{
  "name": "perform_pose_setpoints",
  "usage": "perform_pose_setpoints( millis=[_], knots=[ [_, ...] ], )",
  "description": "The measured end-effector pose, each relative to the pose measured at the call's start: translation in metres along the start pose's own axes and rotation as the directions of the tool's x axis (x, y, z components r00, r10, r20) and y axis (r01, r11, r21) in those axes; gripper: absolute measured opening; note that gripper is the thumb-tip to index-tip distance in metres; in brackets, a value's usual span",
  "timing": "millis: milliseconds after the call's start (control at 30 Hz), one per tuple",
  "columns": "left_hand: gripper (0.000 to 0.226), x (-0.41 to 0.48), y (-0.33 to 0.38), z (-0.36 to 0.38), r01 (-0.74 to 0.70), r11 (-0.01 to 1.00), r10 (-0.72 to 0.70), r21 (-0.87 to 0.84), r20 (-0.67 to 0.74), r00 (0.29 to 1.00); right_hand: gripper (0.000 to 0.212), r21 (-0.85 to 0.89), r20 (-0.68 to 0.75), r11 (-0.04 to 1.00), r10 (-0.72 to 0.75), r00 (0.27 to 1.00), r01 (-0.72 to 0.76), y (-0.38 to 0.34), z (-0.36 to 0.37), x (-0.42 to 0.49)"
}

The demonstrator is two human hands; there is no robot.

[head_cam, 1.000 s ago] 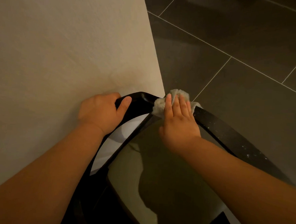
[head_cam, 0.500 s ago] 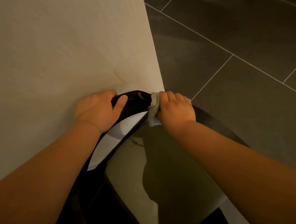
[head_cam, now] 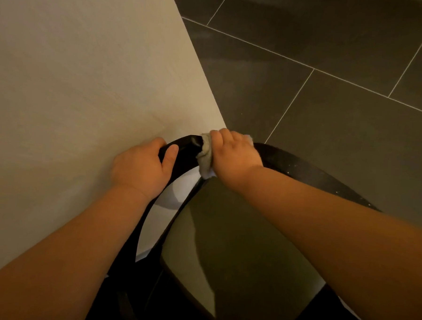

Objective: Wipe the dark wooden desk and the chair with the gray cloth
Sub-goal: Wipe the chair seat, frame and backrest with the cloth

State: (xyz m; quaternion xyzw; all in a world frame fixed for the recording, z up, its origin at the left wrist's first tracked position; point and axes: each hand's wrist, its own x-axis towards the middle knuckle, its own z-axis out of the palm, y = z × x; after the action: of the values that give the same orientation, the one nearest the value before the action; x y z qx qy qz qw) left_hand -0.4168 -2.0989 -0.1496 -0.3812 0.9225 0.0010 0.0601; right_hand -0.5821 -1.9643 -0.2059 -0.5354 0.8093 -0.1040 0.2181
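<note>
Head view, looking down.

Far left: a pale surface [head_cam: 75, 79] with faint grain fills the left half. Its edge runs diagonally to a corner just behind the chair. Cannot tell whether it is a tabletop or a wall.

Left hand [head_cam: 141, 171]: grips the black curved top rail [head_cam: 302, 164] of the chair [head_cam: 175, 268] at the rail's left bend. Its fingers [head_cam: 157, 141] curl over the far side, mostly hidden. The thumb [head_cam: 170, 152] lies flat along the near face. The forearm enters from the lower left corner.

Gray cloth [head_cam: 205, 157]: bunched and wrapped over the rail near its highest point, just right of the left thumb but not touching it. A loose end hangs below the rail on the near side, and a small fold shows beyond the right hand's knuckles.

Right hand [head_cam: 234, 156]: closed over the cloth and the rail together. Its fingers [head_cam: 221, 136] are pressed side by side, curled down over the top and clamping the cloth against the rail. The thumb is not visible.

Right of the hand: bare rail, glossy black, with small pale specks [head_cam: 290, 171] scattered on it.

Below the rail: the seat [head_cam: 238, 234], olive and shiny, partly in the shadow of the arms.

Right and top: floor [head_cam: 332, 68] of dark tiles with thin light grout lines.
</note>
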Motion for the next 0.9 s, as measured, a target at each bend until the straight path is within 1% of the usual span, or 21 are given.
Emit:
perform_pose_setpoints(
  millis=[67, 100, 167, 233, 300, 367, 433, 500, 533, 600, 733, 800, 867, 900],
  knots=[
    [0.053, 0.000, -0.004, -0.002, -0.048, 0.998, 0.049, -0.029, 0.016, 0.999, 0.066, 0.071, -0.030, 0.996, -0.045, 0.999, 0.047, -0.001, 0.000, -0.001],
    [0.052, 0.003, -0.006, -0.005, -0.071, 0.997, 0.073, -0.038, 0.044, 0.996, 0.065, 0.056, -0.025, 0.998, -0.033, 0.999, 0.035, 0.003, -0.001, -0.003],
    [0.052, 0.016, -0.001, -0.016, -0.157, 0.987, 0.160, -0.033, 0.136, 0.978, 0.061, -0.054, 0.046, 0.997, 0.050, 0.998, -0.048, 0.016, -0.004, -0.009],
    [0.050, 0.034, 0.016, -0.027, -0.252, 0.964, 0.264, -0.084, 0.211, 0.941, 0.059, -0.179, 0.085, 0.974, 0.154, 0.984, -0.137, 0.029, -0.006, -0.014],
    [0.048, 0.047, 0.037, -0.028, -0.279, 0.950, 0.306, -0.142, 0.236, 0.922, 0.061, -0.221, 0.104, 0.954, 0.227, 0.968, -0.200, 0.035, -0.006, -0.015],
    [0.049, 0.051, 0.048, -0.018, -0.286, 0.955, 0.295, -0.073, 0.178, 0.939, 0.065, -0.202, 0.128, 0.955, 0.247, 0.961, -0.218, 0.032, -0.006, -0.009],
    [0.051, 0.051, 0.049, -0.009, -0.278, 0.960, 0.275, 0.012, 0.116, 0.954, 0.062, -0.116, 0.100, 0.982, 0.159, 0.982, -0.147, 0.024, -0.004, -0.001],
    [0.050, 0.051, 0.047, -0.005, -0.280, 0.960, 0.277, 0.016, 0.107, 0.955, 0.059, -0.036, 0.049, 0.998, 0.051, 0.998, -0.049, 0.018, 0.001, 0.002],
    [0.050, 0.052, 0.046, -0.006, -0.282, 0.959, 0.280, 0.009, 0.103, 0.955, 0.059, -0.016, 0.034, 0.999, 0.028, 0.999, -0.027, 0.018, 0.002, 0.002],
    [0.050, 0.052, 0.046, -0.007, -0.281, 0.960, 0.279, 0.005, 0.104, 0.955, 0.060, -0.018, 0.036, 0.999, 0.040, 0.999, -0.039, 0.025, -0.001, -0.002],
    [0.049, 0.050, 0.048, -0.006, -0.264, 0.964, 0.262, 0.001, 0.127, 0.957, 0.067, -0.101, 0.129, 0.982, 0.172, 0.977, -0.160, 0.053, -0.013, -0.022],
    [0.047, 0.050, 0.049, -0.009, -0.246, 0.969, 0.244, 0.005, 0.132, 0.961, 0.066, -0.120, 0.172, 0.973, 0.217, 0.961, -0.198, 0.054, -0.017, -0.023],
    [0.046, 0.050, 0.050, -0.009, -0.240, 0.971, 0.236, 0.016, 0.138, 0.962, 0.061, -0.100, 0.223, 0.974, 0.220, 0.950, -0.202, 0.042, -0.022, -0.012],
    [0.047, 0.050, 0.050, -0.008, -0.241, 0.970, 0.236, 0.025, 0.132, 0.963, 0.059, -0.079, 0.236, 0.983, 0.182, 0.955, -0.168, 0.035, -0.023, -0.003]
  ],
)
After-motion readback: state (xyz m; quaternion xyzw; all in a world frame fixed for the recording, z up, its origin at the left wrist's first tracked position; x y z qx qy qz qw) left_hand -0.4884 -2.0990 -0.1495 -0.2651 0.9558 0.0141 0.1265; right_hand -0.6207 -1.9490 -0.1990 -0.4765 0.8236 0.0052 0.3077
